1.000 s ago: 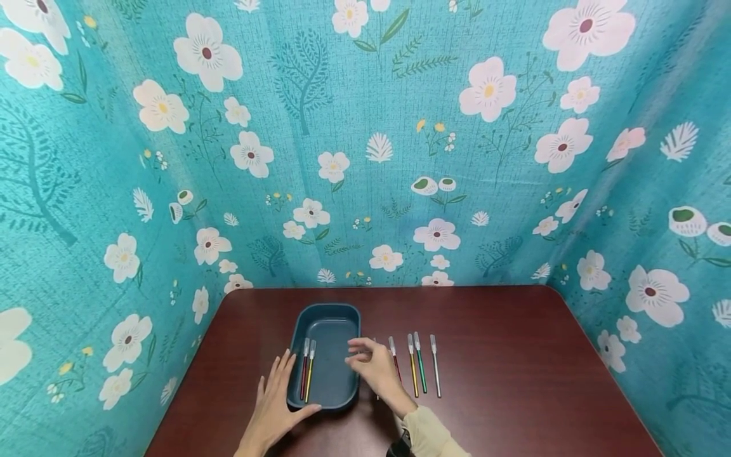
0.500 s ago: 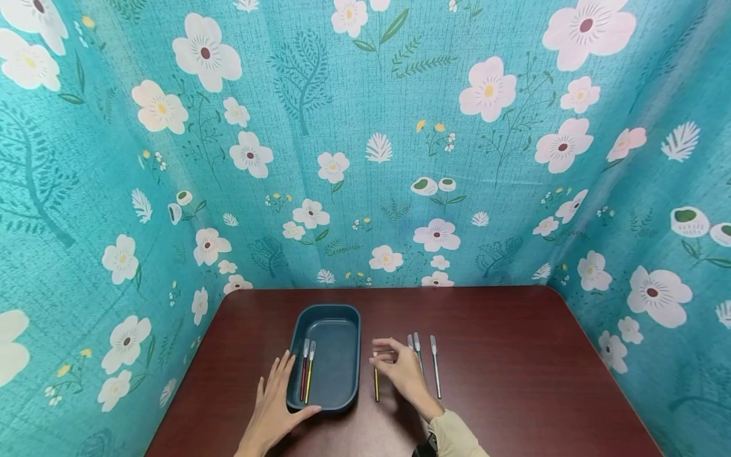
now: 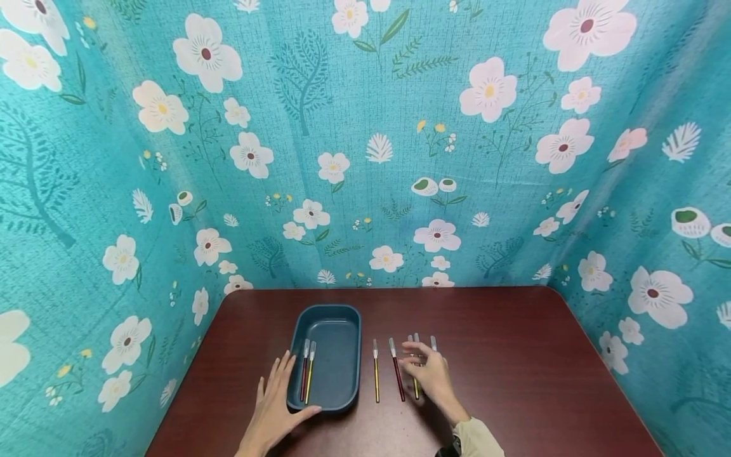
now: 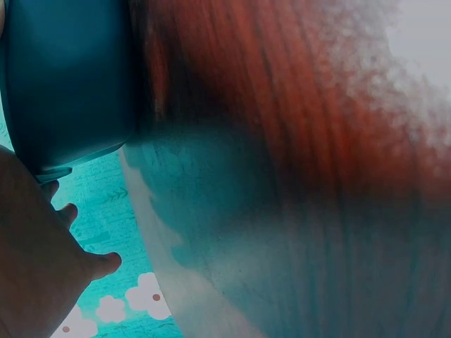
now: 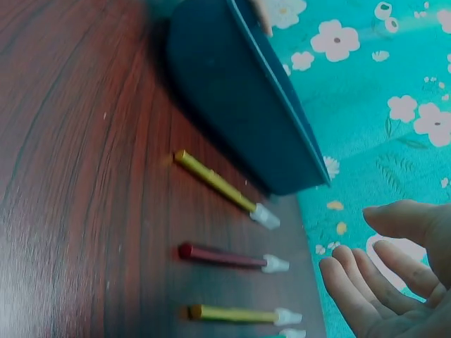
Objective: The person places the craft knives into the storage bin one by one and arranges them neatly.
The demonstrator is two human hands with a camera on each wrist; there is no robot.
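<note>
Head view. The right hand [image 3: 431, 374], its thumb and forefinger apart with nothing visible between them, hangs over a slender pen-like yellow tool [image 3: 416, 390] with metallic barrel and pale translucent cap. This tool lies on the glossy reddish-brown table [image 3: 508, 355], long axis near to far, cap at the far end. The governing relation, as judged here, is the fingertips' position across the tool's far half; contact cannot be told. Just right lies a similar green tool [image 3: 417, 338], largely hidden; to the left, a metallic red tool [image 3: 398, 374]. The left hand [image 3: 276, 397], farther off, rests straight, spread fingers against the left side of a dark-blue, rounded rectangular tray [image 3: 338, 365].

Left wrist view. The left hand lies beside the tray's outer wall, several fingertips separated; its full contact cannot be told.

Right wrist view. Thumb and fingers stand apart, holding nothing visible; the caps of the yellow and red tools point towards the hand's side. No brand, label or writing is legible in any view.
</note>
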